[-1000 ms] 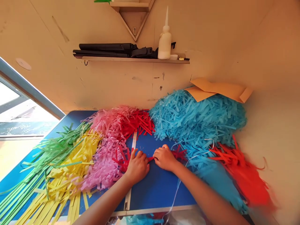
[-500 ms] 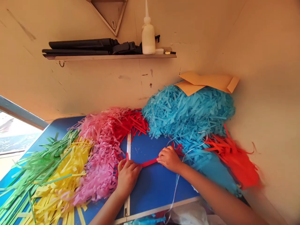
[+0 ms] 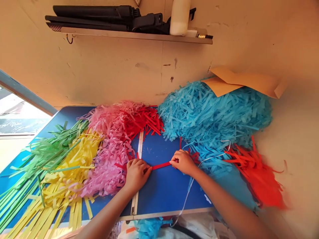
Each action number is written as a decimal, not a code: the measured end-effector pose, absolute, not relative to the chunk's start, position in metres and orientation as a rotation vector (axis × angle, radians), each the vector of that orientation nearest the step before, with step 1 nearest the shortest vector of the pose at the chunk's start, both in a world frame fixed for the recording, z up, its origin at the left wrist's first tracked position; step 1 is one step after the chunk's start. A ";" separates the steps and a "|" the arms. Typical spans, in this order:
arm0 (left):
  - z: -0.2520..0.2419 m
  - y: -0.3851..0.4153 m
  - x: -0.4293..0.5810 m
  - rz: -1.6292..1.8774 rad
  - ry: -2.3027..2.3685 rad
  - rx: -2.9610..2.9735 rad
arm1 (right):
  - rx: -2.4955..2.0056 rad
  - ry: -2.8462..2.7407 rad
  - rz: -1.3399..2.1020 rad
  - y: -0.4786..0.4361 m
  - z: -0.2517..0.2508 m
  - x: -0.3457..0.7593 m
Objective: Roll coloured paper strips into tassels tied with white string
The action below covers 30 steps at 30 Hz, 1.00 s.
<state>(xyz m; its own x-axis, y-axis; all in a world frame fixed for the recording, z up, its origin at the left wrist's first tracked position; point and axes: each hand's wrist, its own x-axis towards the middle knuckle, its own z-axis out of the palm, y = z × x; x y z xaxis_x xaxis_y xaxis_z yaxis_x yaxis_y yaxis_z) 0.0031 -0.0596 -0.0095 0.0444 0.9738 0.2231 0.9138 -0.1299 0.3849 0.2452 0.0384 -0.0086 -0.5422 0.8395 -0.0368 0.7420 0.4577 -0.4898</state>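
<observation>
The blue surface (image 3: pixel 159 196) ends toward the person in a pale edge strip (image 3: pixel 171 212), and its far side runs up to the wall (image 3: pixel 119 76). A pale seam (image 3: pixel 140 142) crosses it from front to back, passing just beside the left hand (image 3: pixel 137 172). Room to move lies in the middle, where blue shows both in front of and beyond the hands, bounded on the left by pink strips (image 3: pixel 108 172) and at the back by a heap of red strips (image 3: pixel 147 121) and a large light-blue pile (image 3: pixel 216 113). On the right, a white cord (image 3: pixel 185 202) runs close by the right wrist and down over the near edge. The narrow red strip (image 3: pixel 161 165) lies between the two hands, low over the surface and stretched nearly straight, its right end slightly higher in view. The left hand is palm down, fingers curled and close together, gripping the strip near the thumb side. The right hand (image 3: pixel 183 162) pinches the other end between thumb and fingertips, the remaining fingers bent in. A small red bunch (image 3: pixel 195 156) sits just beyond the right hand, by the light-blue pile.
</observation>
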 end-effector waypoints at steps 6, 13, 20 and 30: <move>-0.003 -0.051 0.006 0.566 1.976 2.295 | -1.474 -2.552 0.578 0.036 -0.001 0.234; -0.007 -0.054 0.012 0.476 1.700 2.745 | -0.834 -2.813 0.275 0.016 0.006 0.224; -0.005 -0.051 0.020 0.505 1.641 2.758 | -0.719 -2.920 0.088 0.023 0.001 0.213; 0.002 -0.037 0.022 0.495 1.629 2.717 | -0.668 -3.017 0.090 0.032 0.011 0.209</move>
